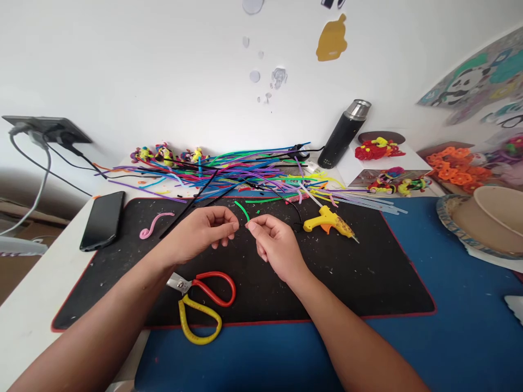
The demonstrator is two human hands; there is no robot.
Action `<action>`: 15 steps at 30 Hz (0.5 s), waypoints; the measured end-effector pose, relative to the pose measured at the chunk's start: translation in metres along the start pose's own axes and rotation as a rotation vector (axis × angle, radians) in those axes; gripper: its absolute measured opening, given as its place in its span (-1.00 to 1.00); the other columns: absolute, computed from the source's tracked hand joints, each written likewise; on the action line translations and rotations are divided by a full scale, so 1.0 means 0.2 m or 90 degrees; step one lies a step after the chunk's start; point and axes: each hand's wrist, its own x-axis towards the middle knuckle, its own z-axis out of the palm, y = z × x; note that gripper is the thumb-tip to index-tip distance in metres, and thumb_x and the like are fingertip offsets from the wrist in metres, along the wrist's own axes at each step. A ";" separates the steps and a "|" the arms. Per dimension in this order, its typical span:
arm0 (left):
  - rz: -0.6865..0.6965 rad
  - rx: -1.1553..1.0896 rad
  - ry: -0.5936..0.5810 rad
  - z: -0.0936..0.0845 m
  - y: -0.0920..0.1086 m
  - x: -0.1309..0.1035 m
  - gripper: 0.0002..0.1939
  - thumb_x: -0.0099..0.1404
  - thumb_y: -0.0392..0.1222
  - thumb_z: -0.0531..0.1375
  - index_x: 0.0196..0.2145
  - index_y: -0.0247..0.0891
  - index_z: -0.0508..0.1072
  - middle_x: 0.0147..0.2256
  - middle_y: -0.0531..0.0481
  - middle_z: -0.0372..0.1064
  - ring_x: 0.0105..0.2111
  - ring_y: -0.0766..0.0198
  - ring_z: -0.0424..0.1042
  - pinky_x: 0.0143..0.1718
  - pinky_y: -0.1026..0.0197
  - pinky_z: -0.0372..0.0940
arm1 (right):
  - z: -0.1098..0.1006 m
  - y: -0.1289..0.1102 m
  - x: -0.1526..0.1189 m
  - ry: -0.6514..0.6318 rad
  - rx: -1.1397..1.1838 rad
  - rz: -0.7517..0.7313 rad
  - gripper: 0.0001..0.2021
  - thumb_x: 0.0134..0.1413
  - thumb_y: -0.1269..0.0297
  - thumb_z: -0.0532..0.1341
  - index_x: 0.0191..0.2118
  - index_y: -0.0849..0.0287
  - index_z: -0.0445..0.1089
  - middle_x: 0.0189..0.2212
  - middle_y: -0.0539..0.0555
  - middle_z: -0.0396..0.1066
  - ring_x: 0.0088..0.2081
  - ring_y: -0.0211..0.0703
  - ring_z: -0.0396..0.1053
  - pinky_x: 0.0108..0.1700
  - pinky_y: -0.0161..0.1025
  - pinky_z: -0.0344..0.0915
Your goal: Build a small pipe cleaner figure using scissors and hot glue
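Pinched between the thumb and forefinger of my right hand [281, 244] is a short green pipe cleaner [242, 210], its free end pointing up and left. My left hand [200, 233] is just across from it, fingers curled and thumb against the forefinger; whatever they may hold is hidden. Both hands are above a black mat [335, 283] with a red edge. Below my left hand lie scissors [188, 288] with one red and one yellow handle. A pink pipe cleaner [154, 222] with a coiled end rests to the left. Right of my right hand lies a yellow glue gun [330, 221].
Many coloured pipe cleaners [245, 173] are heaped along the wall, with small colourful figures [165, 154] behind. A black phone [102, 220] lies at left, below a power strip [47, 129]. A black flask [342, 136], orange pieces [460, 167] and a round basin [461, 228] stand right.
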 end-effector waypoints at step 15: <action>0.004 0.012 -0.046 -0.01 -0.02 0.01 -0.65 0.26 0.14 0.32 -0.31 -0.23 0.51 -0.41 0.04 0.47 -0.47 0.31 0.39 -0.49 0.30 0.24 | 0.00 0.04 -0.02 -0.014 -0.171 -0.078 -0.80 0.27 0.11 0.27 -0.30 0.12 0.44 -0.61 -0.14 0.18 -0.58 -0.30 0.09 -0.53 -0.31 0.03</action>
